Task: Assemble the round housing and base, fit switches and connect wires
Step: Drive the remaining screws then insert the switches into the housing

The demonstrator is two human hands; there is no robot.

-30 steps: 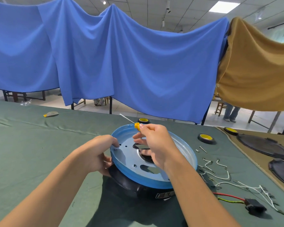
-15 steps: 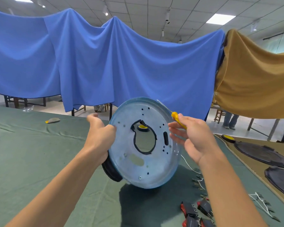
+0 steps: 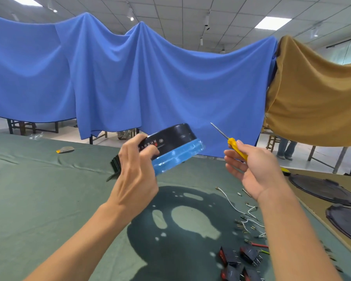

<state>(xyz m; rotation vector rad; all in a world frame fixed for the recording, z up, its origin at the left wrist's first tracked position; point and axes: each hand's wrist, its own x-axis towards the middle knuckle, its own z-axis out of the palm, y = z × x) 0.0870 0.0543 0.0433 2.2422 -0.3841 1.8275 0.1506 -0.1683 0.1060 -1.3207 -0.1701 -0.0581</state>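
My left hand [image 3: 136, 171] grips the round housing [image 3: 171, 136], a black drum joined to a blue film-covered base [image 3: 178, 157], and holds it up in the air, black side up and tilted. My right hand [image 3: 251, 167] holds a small yellow-handled screwdriver [image 3: 234, 146] to the right of the housing, its thin shaft pointing up and left. Several black and red switches [image 3: 239, 264] lie on the green cloth at the lower right. Loose white wires [image 3: 249, 216] with terminals lie beside them.
The green-covered table [image 3: 39, 189] stretches out on the left, with a small yellow and grey object [image 3: 65, 149] far left. Two dark round plates [image 3: 324, 189] rest on a brown board at the right. Blue and tan cloths hang behind the table.
My left hand has lifted the housing off the table and turned it over, from blue face up to black side up. My right hand has moved away to the right with the screwdriver.
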